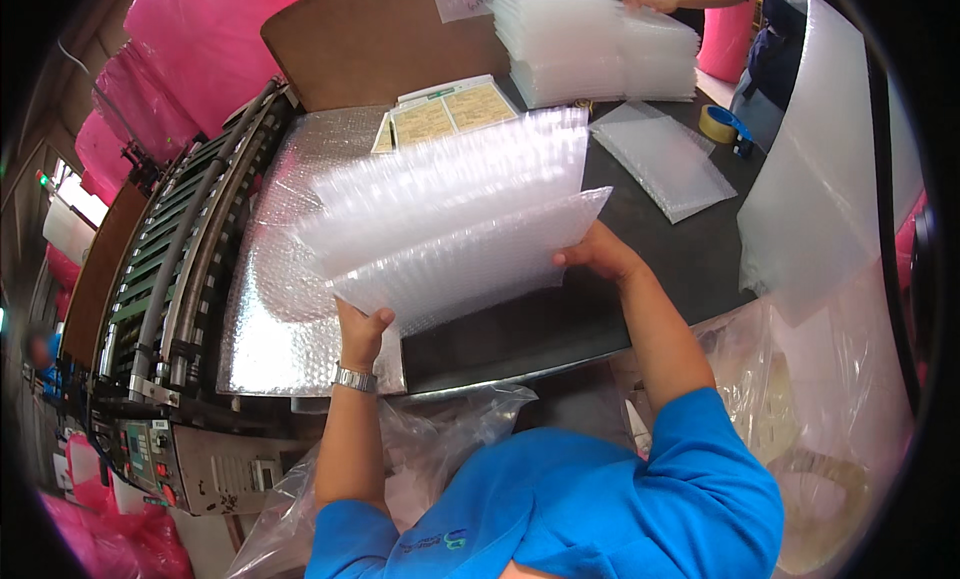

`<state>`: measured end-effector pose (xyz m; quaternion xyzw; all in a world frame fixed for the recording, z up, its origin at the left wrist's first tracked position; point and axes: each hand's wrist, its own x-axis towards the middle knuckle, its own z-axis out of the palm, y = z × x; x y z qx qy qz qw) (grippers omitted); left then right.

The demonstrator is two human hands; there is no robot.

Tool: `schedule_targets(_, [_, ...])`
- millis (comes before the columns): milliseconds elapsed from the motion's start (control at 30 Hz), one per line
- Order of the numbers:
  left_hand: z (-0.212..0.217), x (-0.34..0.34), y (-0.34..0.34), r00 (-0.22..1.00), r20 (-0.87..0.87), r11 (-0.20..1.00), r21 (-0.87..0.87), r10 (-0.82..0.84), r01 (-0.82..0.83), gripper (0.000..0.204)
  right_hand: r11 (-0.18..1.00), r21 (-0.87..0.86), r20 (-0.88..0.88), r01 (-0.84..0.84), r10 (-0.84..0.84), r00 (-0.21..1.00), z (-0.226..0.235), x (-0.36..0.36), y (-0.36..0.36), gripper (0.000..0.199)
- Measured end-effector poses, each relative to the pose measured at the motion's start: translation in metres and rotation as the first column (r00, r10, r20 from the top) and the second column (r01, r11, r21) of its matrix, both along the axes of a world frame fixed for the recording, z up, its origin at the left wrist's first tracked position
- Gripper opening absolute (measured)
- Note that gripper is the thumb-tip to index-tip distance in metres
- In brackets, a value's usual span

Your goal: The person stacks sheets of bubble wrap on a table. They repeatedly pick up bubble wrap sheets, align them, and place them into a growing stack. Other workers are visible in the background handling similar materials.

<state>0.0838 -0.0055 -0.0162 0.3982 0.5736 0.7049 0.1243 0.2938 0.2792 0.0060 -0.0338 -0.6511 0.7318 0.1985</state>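
Bubble-wrap pouches (455, 214), fanned and blurred, held above black worktable (660, 269); pinched at lower-left corner by left hand (362, 331), gripped at right edge by right hand (598, 254).

Packaging workshop: sealing machine (190, 269), pink bubble-wrap rolls (190, 49), stacked bags (590, 39).

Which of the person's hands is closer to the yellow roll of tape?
Right. The right hand grips the fanned bubble bags below-left of the tape roll; the left hand is farther left, at the bags' bottom.
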Motion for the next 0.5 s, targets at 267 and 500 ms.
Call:
schedule_targets(267, [-0.003,0.023,0.008,0.989,-0.079,0.978,-0.155,0.129,-0.140,0.052,0.981,0.095,-0.002,0.169,-0.169,0.986,-0.003,0.005,-0.011,0.064])
schedule_targets(500, [0.004,0.045,0.020,0.985,0.090,0.988,0.042,0.148,-0.152,0.051,0.990,0.016,0.017,0.142,-0.142,0.990,-0.014,0.006,-0.019,0.057])
